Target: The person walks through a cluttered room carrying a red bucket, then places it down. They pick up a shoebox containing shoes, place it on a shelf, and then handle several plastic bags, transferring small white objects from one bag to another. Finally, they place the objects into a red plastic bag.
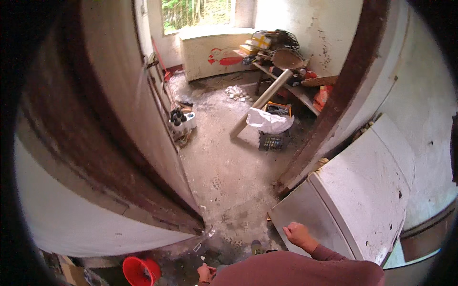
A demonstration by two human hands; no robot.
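My right hand (300, 236) is loosely curled, with nothing visible in it. It is held in front of the grey face of a white refrigerator-like appliance (365, 182); I cannot tell whether they touch. Low in the picture, my left hand (205, 273) has bent fingers, and whatever may be inside them is hidden. To its left on the floor is a red plastic bucket (150, 270). A shoe (256, 247) shows beyond my maroon top, near the doorway.
An open door (143, 107) borders the left side, and a brown door frame (343, 93) the right. Beyond, a cardboard tube (263, 102) leans across the room beside a white sack (270, 121) on a dark crate (272, 141). Bottles in a white holder (184, 121) stand left.
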